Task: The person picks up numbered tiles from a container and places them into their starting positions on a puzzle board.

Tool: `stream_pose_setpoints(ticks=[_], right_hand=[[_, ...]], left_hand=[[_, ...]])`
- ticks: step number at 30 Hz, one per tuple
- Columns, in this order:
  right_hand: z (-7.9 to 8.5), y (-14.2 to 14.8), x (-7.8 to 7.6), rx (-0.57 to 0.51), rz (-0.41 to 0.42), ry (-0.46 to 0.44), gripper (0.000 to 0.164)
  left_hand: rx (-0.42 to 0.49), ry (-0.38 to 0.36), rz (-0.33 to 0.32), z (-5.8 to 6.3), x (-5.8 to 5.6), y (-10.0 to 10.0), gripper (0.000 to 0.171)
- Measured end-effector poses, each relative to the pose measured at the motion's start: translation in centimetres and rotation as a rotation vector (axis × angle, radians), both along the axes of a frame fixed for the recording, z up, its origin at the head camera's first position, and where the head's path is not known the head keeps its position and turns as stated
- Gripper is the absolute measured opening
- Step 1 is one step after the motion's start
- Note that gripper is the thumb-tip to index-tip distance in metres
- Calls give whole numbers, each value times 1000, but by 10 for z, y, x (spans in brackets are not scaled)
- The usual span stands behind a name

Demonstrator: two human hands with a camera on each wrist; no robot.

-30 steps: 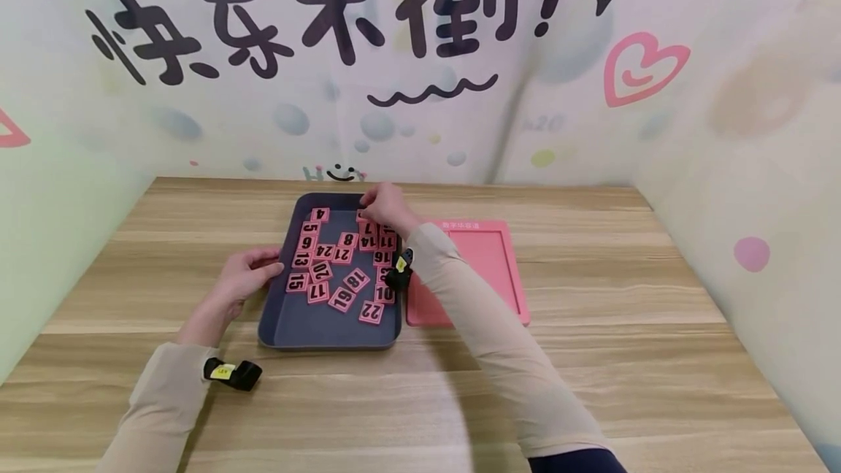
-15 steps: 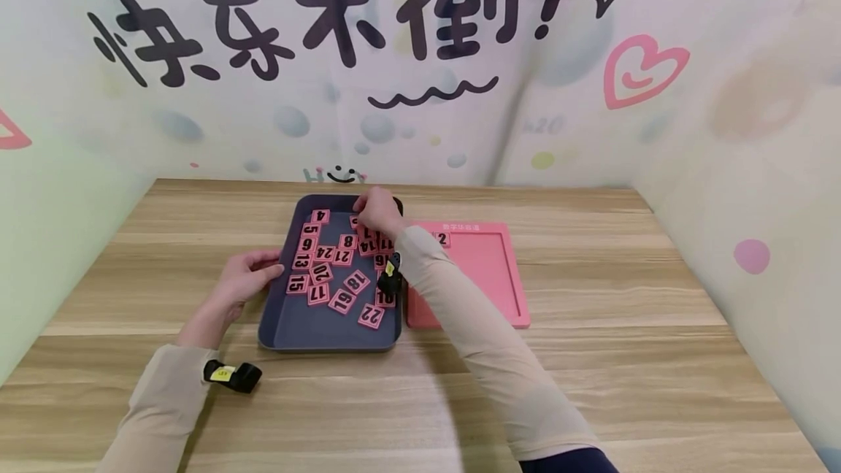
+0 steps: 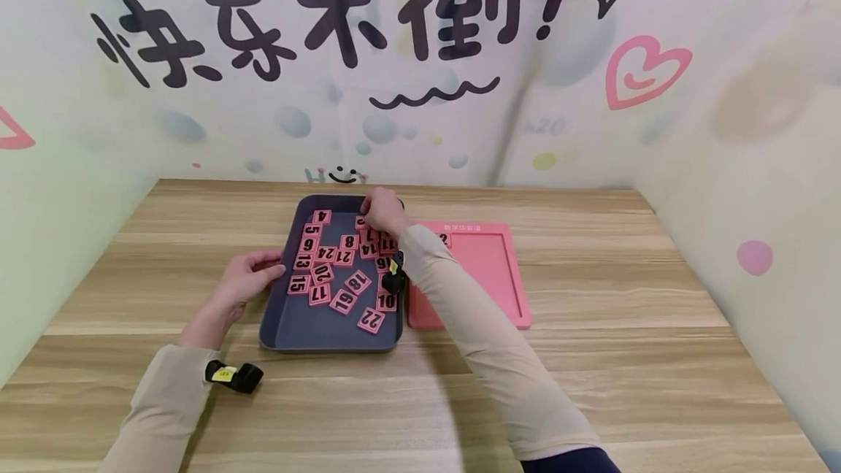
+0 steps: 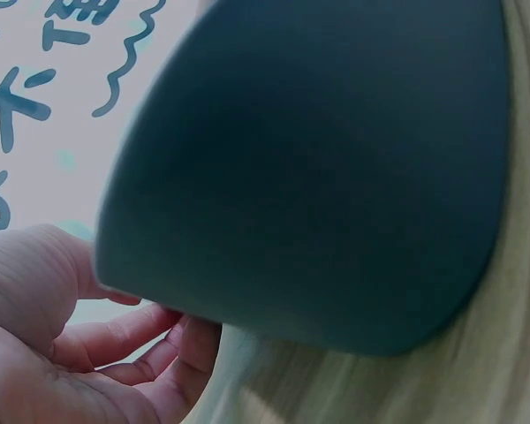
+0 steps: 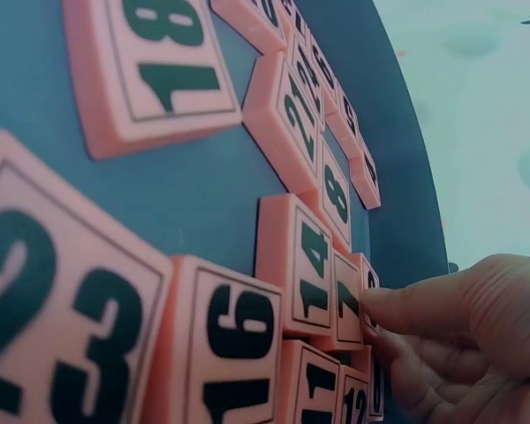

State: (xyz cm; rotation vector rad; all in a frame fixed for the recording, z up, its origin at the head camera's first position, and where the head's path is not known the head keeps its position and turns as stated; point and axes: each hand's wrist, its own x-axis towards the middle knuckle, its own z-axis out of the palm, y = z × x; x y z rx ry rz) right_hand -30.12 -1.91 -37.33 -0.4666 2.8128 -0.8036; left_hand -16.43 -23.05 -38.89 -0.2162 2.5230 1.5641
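While our left hand grips the side of the tray between thumb and curled fingers, our right hand pinches one numbered tile, fingers nearly closed, inside the tray's far right area.

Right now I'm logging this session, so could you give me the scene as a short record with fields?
table: wood-grain
tray: blue-grey, on the table
tiles: pink, black numbers, many in the tray, including 18, 19 and 22
frame: pink, right of the tray, one tile inside its far edge
left hand: holds the tray's left rim
right hand: pinches a tile near the tray's far end, number partly covered
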Motion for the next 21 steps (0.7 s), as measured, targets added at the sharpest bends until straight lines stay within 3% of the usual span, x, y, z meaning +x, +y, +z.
stream_pose_setpoints(ticks=[6, 15, 21], right_hand=[[3, 0, 0, 50, -15, -16, 7], [2, -2, -3, 109, 37, -35, 5], [0, -3, -6, 128, 47, -56, 26]], left_hand=[[5, 2, 6, -1, 0, 1, 42], [11, -13, 14, -1, 1, 1, 43], [7, -21, 15, 0, 1, 1, 44]])
